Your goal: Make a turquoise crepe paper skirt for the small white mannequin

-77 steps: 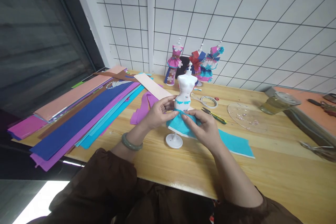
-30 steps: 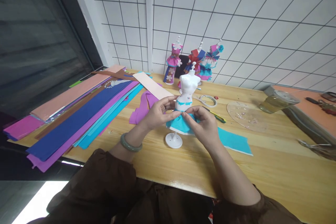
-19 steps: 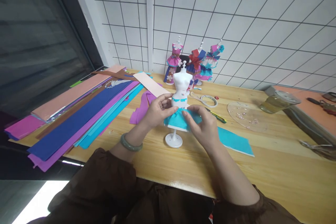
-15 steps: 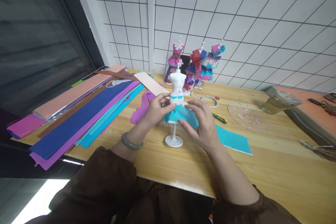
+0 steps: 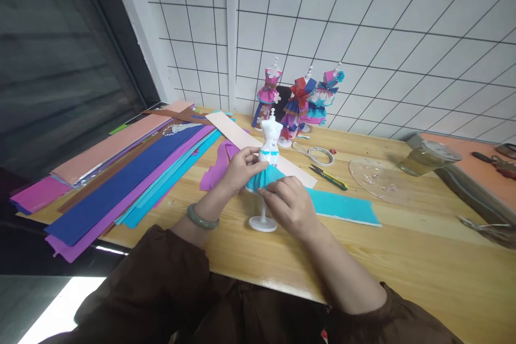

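A small white mannequin [image 5: 271, 131] stands on a round base in front of me, tilted slightly, with bits of turquoise on tape round its hips. Gathered turquoise crepe paper [image 5: 264, 176] wraps its lower part like a skirt. My left hand [image 5: 243, 168] pinches the paper's upper edge against the mannequin's left side, thumb in front. My right hand [image 5: 292, 205] is closed on the paper's lower edge, its fingertips together at the hem. From behind that hand the rest of the turquoise strip [image 5: 344, 207] runs flat across the table to the right.
Stacked coloured paper strips [image 5: 133, 177] cover the left side. Purple paper [image 5: 220, 164], green-handled snips [image 5: 332, 178], a tape roll [image 5: 321, 156], a clear plate [image 5: 379, 180] and a cup [image 5: 429, 158] lie around. Dressed mannequins [image 5: 302, 99] stand by the wall.
My right hand has moved left and its fingers have closed on the skirt's hem. The mannequin's base has shifted slightly left and nearer; the strip has followed leftward.
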The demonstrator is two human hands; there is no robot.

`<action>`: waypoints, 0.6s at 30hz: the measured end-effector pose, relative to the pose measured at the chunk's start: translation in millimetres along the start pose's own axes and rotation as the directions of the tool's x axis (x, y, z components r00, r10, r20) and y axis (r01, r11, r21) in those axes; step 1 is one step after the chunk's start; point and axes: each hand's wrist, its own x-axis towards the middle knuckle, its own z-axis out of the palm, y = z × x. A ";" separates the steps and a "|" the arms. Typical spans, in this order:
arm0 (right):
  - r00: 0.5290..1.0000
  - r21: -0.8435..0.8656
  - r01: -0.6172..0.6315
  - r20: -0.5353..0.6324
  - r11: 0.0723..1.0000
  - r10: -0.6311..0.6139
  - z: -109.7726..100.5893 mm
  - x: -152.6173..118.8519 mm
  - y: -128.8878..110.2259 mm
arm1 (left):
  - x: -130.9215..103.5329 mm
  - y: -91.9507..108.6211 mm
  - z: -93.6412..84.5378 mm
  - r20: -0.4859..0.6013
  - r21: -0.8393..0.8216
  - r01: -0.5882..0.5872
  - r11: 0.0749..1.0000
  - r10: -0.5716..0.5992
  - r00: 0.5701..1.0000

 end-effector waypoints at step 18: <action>0.621 0.405 -0.768 0.281 0.495 0.732 -4.4 -7.6 29.2 | -0.5 3.5 -6.6 0.171 -0.011 0.050 0.999 -0.048 0.984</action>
